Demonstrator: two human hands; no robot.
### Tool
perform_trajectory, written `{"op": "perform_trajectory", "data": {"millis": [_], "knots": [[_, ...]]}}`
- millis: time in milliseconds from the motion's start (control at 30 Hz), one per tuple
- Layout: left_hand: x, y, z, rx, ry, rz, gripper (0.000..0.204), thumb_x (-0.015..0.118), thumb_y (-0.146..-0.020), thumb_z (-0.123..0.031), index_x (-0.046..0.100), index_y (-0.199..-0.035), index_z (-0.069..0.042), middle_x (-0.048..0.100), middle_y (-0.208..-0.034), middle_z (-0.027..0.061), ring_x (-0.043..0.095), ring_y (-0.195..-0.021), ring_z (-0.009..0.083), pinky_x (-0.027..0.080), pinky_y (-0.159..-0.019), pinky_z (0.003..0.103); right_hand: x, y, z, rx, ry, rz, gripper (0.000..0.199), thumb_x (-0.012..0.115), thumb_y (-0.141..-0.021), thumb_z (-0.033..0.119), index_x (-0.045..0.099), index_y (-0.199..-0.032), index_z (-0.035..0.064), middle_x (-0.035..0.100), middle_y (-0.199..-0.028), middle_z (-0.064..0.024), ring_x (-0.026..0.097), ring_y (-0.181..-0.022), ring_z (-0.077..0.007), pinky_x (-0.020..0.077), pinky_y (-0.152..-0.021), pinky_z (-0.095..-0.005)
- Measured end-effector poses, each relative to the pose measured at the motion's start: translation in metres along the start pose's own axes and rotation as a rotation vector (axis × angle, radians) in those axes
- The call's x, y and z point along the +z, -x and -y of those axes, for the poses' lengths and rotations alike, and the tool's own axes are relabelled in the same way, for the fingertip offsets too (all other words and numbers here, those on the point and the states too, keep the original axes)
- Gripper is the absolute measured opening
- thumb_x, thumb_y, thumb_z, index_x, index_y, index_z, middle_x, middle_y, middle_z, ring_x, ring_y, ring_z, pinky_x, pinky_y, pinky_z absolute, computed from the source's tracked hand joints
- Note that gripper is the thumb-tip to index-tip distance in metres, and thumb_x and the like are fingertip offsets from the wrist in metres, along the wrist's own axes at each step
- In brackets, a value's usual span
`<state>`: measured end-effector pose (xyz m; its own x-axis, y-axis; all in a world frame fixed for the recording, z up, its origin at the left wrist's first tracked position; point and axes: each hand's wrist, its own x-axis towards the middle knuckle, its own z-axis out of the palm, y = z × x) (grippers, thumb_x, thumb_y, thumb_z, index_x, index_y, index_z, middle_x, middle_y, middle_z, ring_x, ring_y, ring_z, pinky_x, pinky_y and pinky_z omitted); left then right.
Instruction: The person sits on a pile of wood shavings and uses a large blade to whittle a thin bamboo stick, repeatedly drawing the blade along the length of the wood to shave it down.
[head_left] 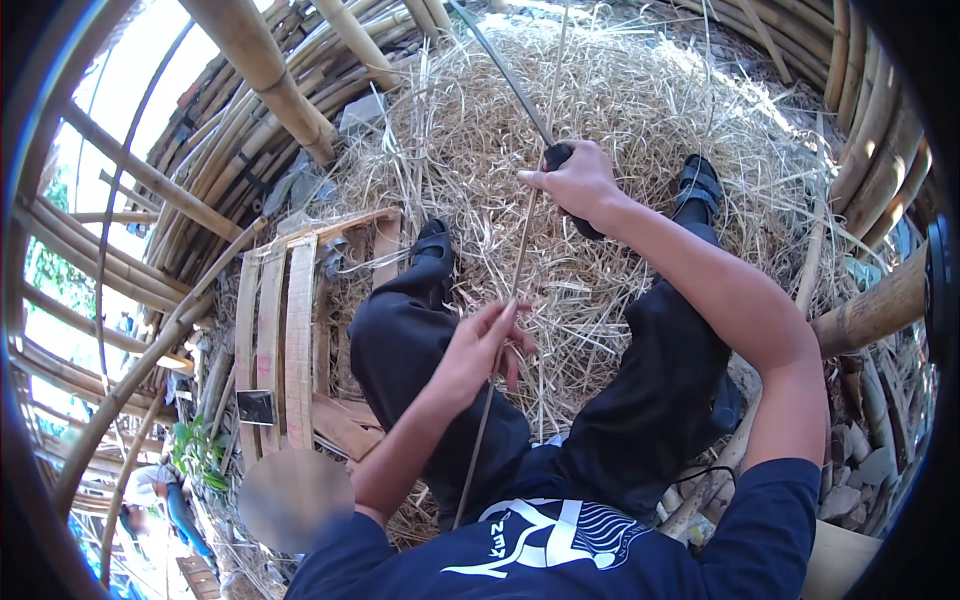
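Observation:
A long thin bamboo strip (525, 236) runs from my lap, through my left hand and up past my right hand. My left hand (473, 350) pinches it between thumb and fingers, the other fingers loosely curled. Farther off and to the right, my right hand (583, 188) is wrapped round the black handle of a long-bladed knife (512, 88). The blade points up and to the left, away from me. My right thumb lies against the strip, close to where the blade meets the handle. Whether the edge touches the strip, I cannot tell.
Pale shavings (620, 90) cover the ground around my sandalled feet. A wooden crate (300, 340) stands by my left leg. Bamboo poles (265, 75) stand and lie at the left; another pole (875, 303) juts in at the right. Another person (165, 490) is at the far lower left.

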<state>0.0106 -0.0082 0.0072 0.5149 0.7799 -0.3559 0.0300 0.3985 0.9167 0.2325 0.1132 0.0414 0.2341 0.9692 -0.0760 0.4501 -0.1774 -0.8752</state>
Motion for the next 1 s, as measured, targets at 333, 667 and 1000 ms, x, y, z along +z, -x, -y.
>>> {"op": "perform_trajectory", "data": {"millis": [333, 667, 1000], "knots": [[0.023, 0.062, 0.049, -0.100, -0.031, -0.141, 0.028, 0.037, -0.105, -0.024, 0.052, -0.112, -0.002, 0.053, -0.065, 0.0036, 0.042, -0.037, 0.0059, 0.034, -0.035, 0.019, -0.014, -0.012, -0.017, -0.221, 0.233, -0.137, 0.035, 0.078, -0.075, 0.035, 0.065, -0.076, 0.0021, 0.063, -0.065, -0.0077, 0.061, -0.062, -0.0199, 0.0496, -0.065, -0.0351], [0.018, 0.050, 0.033, -0.095, 0.066, -0.232, 0.026, 0.040, -0.104, -0.024, 0.054, -0.100, -0.003, 0.041, -0.055, -0.0034, 0.031, -0.038, 0.0030, 0.024, -0.035, 0.019, -0.017, -0.004, -0.018, -0.237, 0.179, -0.076, 0.040, 0.074, -0.079, 0.040, 0.063, -0.070, 0.0018, 0.061, -0.061, -0.0082, 0.058, -0.057, -0.0184, 0.0465, -0.059, -0.0351], [-0.008, 0.009, -0.027, 0.152, 0.066, -0.245, 0.021, 0.042, -0.103, -0.018, 0.055, -0.105, -0.001, 0.041, -0.059, -0.0044, 0.030, -0.038, 0.0008, 0.023, -0.033, 0.017, -0.039, 0.030, -0.021, -0.308, 0.364, 0.162, 0.042, 0.073, -0.080, 0.038, 0.068, -0.076, -0.0035, 0.063, -0.062, -0.0134, 0.061, -0.055, -0.0210, 0.0499, -0.059, -0.0374]]}}
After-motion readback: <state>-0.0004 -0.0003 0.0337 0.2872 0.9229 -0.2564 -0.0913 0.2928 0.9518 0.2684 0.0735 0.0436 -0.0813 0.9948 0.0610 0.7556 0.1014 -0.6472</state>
